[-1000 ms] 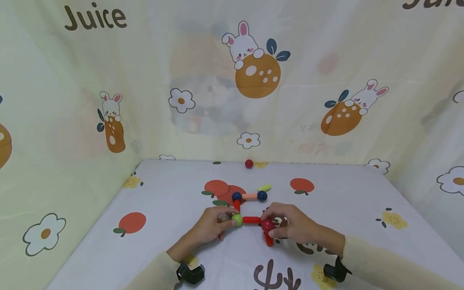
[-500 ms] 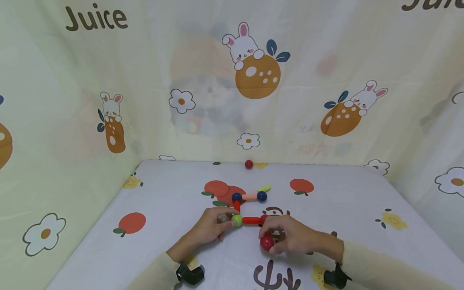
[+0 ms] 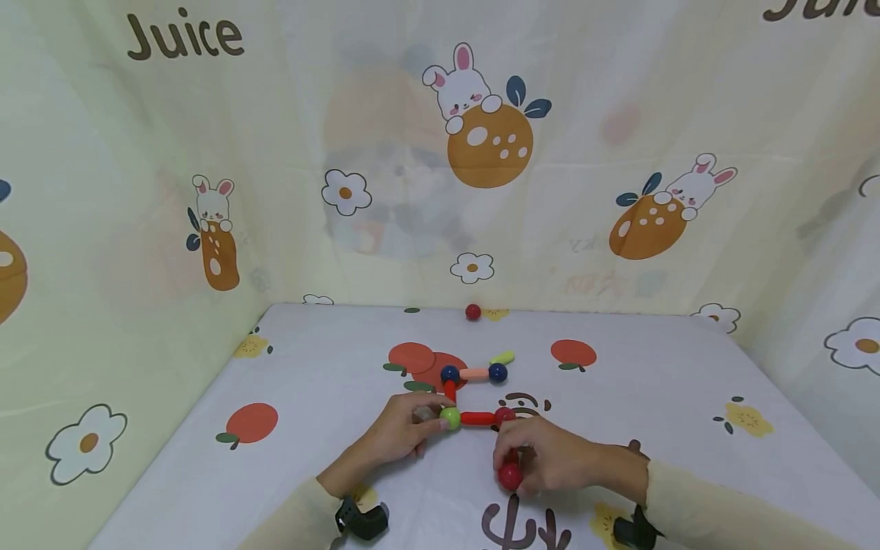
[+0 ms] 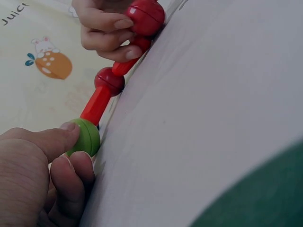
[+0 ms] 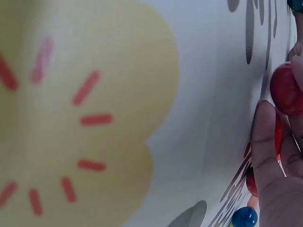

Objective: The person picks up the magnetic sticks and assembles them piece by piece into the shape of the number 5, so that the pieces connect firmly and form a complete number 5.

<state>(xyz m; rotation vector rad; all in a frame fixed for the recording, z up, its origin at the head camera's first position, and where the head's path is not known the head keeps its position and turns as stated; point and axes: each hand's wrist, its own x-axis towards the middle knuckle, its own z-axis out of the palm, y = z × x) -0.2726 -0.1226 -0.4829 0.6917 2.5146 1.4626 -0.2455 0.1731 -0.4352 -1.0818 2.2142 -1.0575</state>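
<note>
My left hand pinches a light green ball between thumb and fingers. From that ball a red stick runs right to a red ball. In the left wrist view, a second red stick extends from this ball into the fingers of my right hand. A larger red ball is gripped there, at the stick's near end. Fingers hide whether ball and stick are joined. Beyond the green ball, another red stick leads to a dark blue ball.
A peach stick links the dark blue ball to a second blue ball. Behind it lies a light green stick. One loose red ball sits near the table's back edge. A printed cloth curtain rises behind the table.
My right hand has moved toward me with the larger red ball, uncovering the ball at the corner. The near stick's end, visible earlier, is now covered. My left hand stays still.
</note>
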